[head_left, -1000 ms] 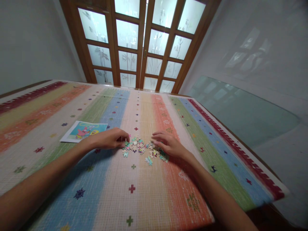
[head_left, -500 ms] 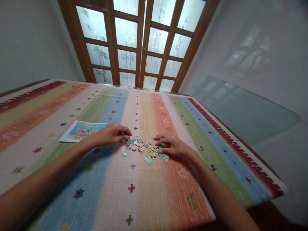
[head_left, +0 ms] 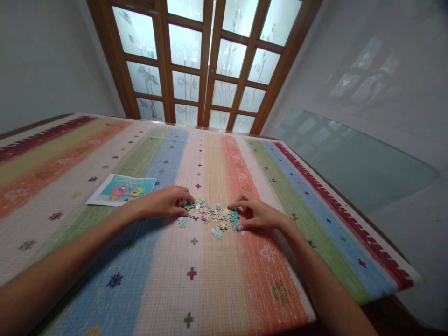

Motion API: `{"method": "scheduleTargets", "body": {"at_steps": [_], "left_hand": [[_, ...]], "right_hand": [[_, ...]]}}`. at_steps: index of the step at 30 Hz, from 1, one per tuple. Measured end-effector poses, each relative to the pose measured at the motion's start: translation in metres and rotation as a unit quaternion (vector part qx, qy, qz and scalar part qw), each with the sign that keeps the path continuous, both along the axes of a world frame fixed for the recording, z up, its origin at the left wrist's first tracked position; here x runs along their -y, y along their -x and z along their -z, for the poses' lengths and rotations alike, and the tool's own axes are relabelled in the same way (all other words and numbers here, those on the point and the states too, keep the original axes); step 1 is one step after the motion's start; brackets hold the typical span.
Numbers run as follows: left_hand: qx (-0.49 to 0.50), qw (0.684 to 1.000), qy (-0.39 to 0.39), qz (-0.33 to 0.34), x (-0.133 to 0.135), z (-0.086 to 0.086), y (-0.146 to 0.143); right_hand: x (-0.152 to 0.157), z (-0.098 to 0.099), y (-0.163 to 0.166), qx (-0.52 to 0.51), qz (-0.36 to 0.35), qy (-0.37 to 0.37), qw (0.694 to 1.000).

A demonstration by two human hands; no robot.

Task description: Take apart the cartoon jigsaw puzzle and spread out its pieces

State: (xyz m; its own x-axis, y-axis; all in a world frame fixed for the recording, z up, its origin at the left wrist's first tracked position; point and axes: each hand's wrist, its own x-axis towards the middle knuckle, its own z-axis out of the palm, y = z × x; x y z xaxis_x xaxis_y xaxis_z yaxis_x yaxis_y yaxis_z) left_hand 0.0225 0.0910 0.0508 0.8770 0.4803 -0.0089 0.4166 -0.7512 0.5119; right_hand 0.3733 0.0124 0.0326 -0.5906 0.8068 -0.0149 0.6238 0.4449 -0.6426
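Midway across the striped tablecloth (head_left: 210,289), well back from its near edge, the puzzle pieces (head_left: 210,217) lie in a left-to-right heap between the left hand (head_left: 164,203), fingers curled onto its left end, and the right hand (head_left: 257,214), fingertips pinching pieces at its right end.

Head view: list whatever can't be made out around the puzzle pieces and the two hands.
- Puzzle pieces, head view: too small to read their prints or tell which interlock.
- Left hand: its fingers cover the pile's left edge; whether they pinch a piece is hidden.
- Right hand: curled fingers hide the pieces beneath; grip unclear.
- Reference picture: too small for detail.
- Striped cloth: its near edge is cut off by the frame.
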Motion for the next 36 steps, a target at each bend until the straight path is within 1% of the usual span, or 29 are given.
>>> {"method": "scheduleTargets", "body": {"at_steps": [3, 6, 10, 17, 25, 27, 30, 36], "left_hand": [[0.004, 1.0, -0.022, 0.015, 0.0, 0.003, -0.002], [0.026, 0.999, -0.025, 0.029, 0.001, 0.003, -0.002], [0.054, 0.998, -0.036, 0.024, 0.001, 0.001, -0.002], [0.075, 0.994, -0.067, 0.031, 0.0, 0.003, -0.001], [0.073, 0.995, -0.065, 0.017, 0.002, 0.0, -0.002], [0.071, 0.995, -0.066, 0.013, 0.003, -0.002, -0.003], [0.069, 0.995, -0.069, 0.007, 0.003, -0.002, -0.003], [0.058, 0.996, -0.061, 0.006, 0.002, 0.001, -0.003]], "right_hand": [[0.0, 0.004, 0.004, -0.005, 0.013, 0.012, 1.0], [0.003, 0.007, 0.015, -0.011, 0.033, -0.02, 0.999], [0.006, 0.006, 0.026, -0.01, 0.049, -0.056, 0.997], [0.004, 0.004, 0.027, -0.027, 0.053, -0.112, 0.992], [0.003, 0.014, 0.038, -0.013, 0.069, -0.169, 0.983], [0.003, 0.014, 0.042, -0.016, 0.059, -0.167, 0.984], [0.004, 0.011, 0.046, -0.046, 0.058, -0.148, 0.986], [0.008, 0.008, 0.05, -0.1, 0.114, -0.068, 0.986]]}}
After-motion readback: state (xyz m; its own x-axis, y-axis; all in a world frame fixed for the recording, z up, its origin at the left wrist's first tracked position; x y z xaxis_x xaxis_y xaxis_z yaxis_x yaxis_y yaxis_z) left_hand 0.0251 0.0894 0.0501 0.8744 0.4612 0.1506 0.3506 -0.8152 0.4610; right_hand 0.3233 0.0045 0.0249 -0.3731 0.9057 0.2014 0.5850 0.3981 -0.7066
